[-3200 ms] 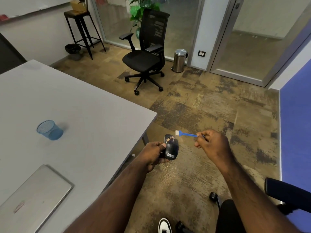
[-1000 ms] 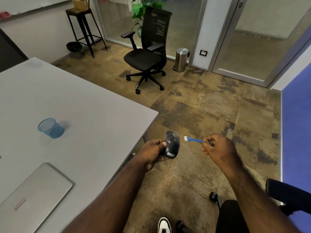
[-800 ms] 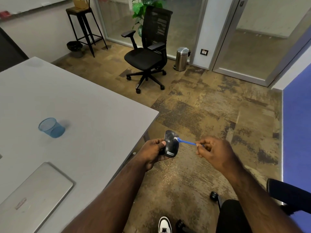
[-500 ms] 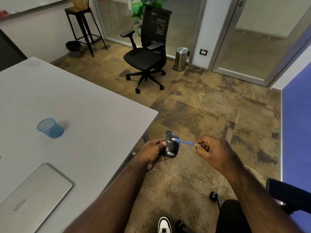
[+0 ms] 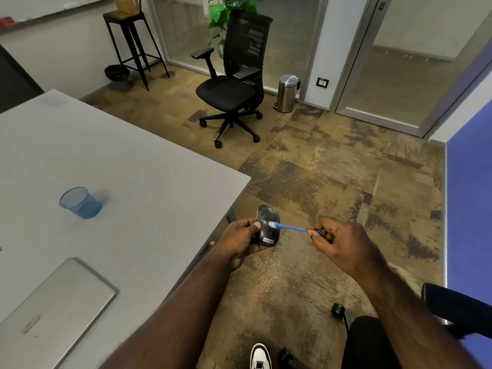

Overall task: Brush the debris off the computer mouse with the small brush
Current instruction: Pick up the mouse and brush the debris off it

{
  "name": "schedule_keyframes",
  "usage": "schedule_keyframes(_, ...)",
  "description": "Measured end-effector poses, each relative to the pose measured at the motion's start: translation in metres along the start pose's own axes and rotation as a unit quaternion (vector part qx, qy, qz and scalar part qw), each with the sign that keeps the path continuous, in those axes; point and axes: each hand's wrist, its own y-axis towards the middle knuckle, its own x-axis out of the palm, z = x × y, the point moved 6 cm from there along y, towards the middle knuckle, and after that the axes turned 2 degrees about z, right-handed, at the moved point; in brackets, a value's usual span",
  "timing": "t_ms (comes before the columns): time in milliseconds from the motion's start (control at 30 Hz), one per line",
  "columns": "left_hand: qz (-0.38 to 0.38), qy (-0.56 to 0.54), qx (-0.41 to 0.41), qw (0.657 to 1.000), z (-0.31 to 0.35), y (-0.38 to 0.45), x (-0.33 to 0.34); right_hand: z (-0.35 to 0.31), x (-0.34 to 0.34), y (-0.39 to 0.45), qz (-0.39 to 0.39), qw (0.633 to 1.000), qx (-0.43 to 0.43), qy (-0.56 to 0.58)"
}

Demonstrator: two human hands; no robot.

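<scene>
A: Mouse (image 5: 267, 225) position? Entry needed.

B: Held off the desk (image 5: 138, 166), out past its near corner, over the carpet. Left hand (image 5: 241, 242) has it by the side, thumb on the near edge, long axis pointing up and away from the person.

A: Brush (image 5: 288, 227)?

B: Blue handle, white bristles. Right hand (image 5: 339, 245) pinches the far end of the handle, grip closed tight on it. Handle lies nearly level, crossing the mouse's long axis.

A: Which way from the brush hand to the mouse?

B: Mouse sits to that hand's left, just beside it. Bristles touch the top shell about mid-length. Judgement: the coming stroke depends on dragging the tip along the shell while the left hand holds firm.

A: Any writing?

B: Small label at the lower end of the mouse reads "Lenovo". Debris itself too small to make out.
</scene>
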Motion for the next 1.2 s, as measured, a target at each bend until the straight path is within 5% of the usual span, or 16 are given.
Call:
schedule_keyframes(167, 0.006, -0.001, 0.003, 1.0, 0.002, -0.002, 0.002, -0.002, 0.015, -0.005, -0.076, 0.997, -0.009, -0.015)
schedule_keyframes(300, -0.014, 0.025, 0.018, 0.999, 0.004, -0.007, 0.006, 0.009, 0.005, 0.003, 0.008, 0.998, 0.034, 0.055)
schedule_keyframes(533, -0.032, 0.109, 0.026, 0.993, 0.0, -0.013, 0.012, 0.009, -0.001, 0.029, 0.08, 0.992, 0.092, -0.014)
schedule_keyframes(700, -0.035, 0.144, 0.039, 0.988, 0.001, -0.014, 0.015, -0.002, 0.01, 0.035, 0.036, 0.995, 0.096, -0.018)
schedule_keyframes(833, -0.032, 0.166, 0.04, 0.985, 0.001, -0.015, 0.013, 0.004, -0.002, 0.042, 0.097, 0.988, 0.119, -0.019)
schedule_keyframes(967, -0.028, 0.168, 0.041, 0.985, 0.003, -0.015, 0.012, 0.002, 0.012, 0.038, 0.025, 0.992, 0.123, 0.007)
schedule_keyframes(1033, -0.029, 0.177, 0.041, 0.983, 0.002, -0.015, 0.012, 0.008, 0.004, 0.04, 0.065, 0.988, 0.138, -0.032)
schedule_keyframes(1200, -0.033, 0.166, 0.039, 0.985, 0.003, -0.016, 0.012, 0.014, 0.002, 0.04, 0.058, 0.984, 0.163, 0.043)
